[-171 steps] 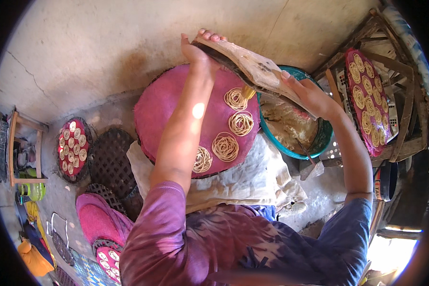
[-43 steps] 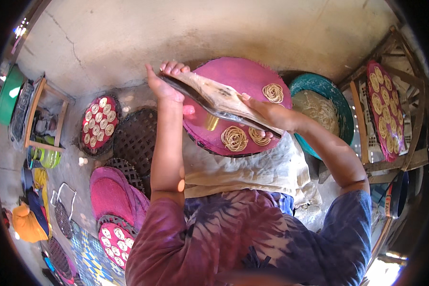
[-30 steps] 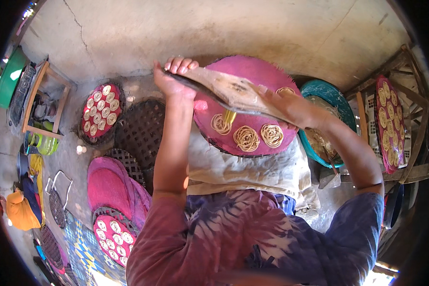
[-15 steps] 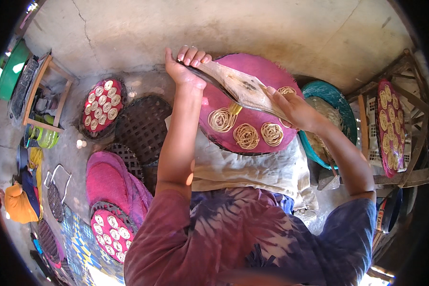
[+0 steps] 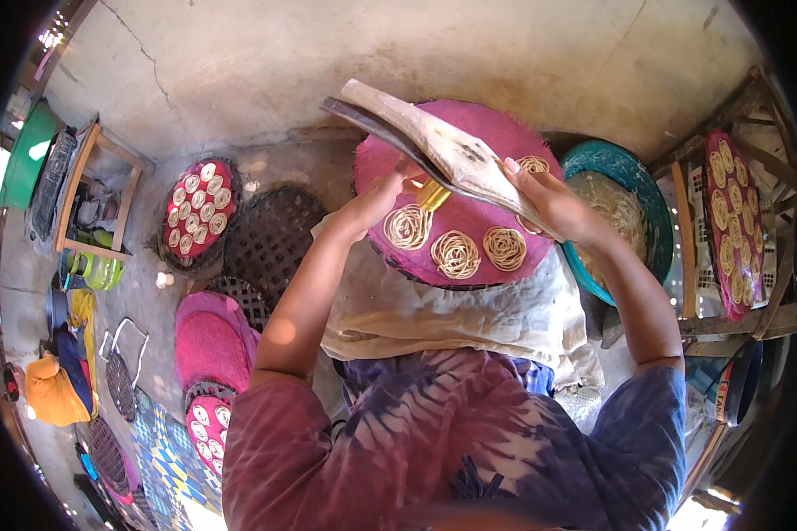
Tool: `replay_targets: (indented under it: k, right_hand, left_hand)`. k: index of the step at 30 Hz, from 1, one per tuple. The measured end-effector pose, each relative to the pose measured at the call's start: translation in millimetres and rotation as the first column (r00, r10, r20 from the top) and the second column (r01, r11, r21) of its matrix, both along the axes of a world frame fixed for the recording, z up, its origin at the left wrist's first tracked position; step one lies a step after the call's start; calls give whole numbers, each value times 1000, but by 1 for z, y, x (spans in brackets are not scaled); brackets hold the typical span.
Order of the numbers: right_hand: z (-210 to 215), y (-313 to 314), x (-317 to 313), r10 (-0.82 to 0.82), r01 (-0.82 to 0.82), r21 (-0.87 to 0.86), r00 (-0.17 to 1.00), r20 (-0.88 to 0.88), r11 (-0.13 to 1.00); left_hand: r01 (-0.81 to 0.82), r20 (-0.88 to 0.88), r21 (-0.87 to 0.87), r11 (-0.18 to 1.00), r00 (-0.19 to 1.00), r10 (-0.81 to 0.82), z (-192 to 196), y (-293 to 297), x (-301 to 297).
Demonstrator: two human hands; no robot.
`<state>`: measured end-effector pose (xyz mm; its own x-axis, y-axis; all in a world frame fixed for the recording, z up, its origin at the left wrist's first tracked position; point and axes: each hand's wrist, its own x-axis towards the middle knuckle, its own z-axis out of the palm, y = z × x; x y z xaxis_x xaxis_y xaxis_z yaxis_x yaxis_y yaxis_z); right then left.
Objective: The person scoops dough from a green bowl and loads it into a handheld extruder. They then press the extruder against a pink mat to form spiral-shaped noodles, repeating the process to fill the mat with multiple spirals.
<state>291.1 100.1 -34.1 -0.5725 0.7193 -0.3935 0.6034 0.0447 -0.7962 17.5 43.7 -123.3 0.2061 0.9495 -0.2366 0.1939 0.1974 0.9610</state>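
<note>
A long wooden press [image 5: 434, 146] is held slanted over a round pink woven tray [image 5: 469, 142] in front of me. My left hand [image 5: 376, 199] grips it from below near the middle, and my right hand [image 5: 549, 199] holds its right end. A yellow strand of noodle dough [image 5: 434, 193] hangs under the press. Three coiled noodle rounds [image 5: 456, 252] lie in a row on the tray's near side, and another round [image 5: 533, 165] shows behind the press. A pale cloth [image 5: 452, 314] covers my lap under the tray.
A teal basin [image 5: 633, 168] with dough stands to the right. A wooden rack [image 5: 775, 203] holds a pink tray of noodle rounds [image 5: 733, 221]. To the left lie a filled tray [image 5: 195, 208], dark woven mats [image 5: 270, 234], a pink tray [image 5: 211, 341] and a wooden stool [image 5: 88, 195].
The press has tilted and shifted, with my left hand now under its middle instead of at its far end. A third noodle round now lies in the near row.
</note>
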Motion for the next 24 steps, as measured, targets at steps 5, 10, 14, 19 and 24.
replay_targets:
  k: [5,10,14,19,24]
  right_hand:
    - [-14,-3,-5,-7,15,50,987,-159,999]
    - [-17,1,-4,-18,23,52,995,-95,998]
    - [-15,1,2,-87,93,48,989,-121,994]
    - [-17,-4,15,-107,113,56,988,-108,992]
    - [-12,-12,28,-167,175,67,979,-115,982]
  left_hand:
    - [62,17,31,998,998,-62,-1,6,1]
    - [75,-105,-66,995,991,-82,-11,7,-10]
    - [17,-383,161,987,923,47,-18,-5,-17]
    - [183,-733,483,856,619,281,-20,-51,-10]
    - [373,-881,472,799,206,425,-7,-87,-2]
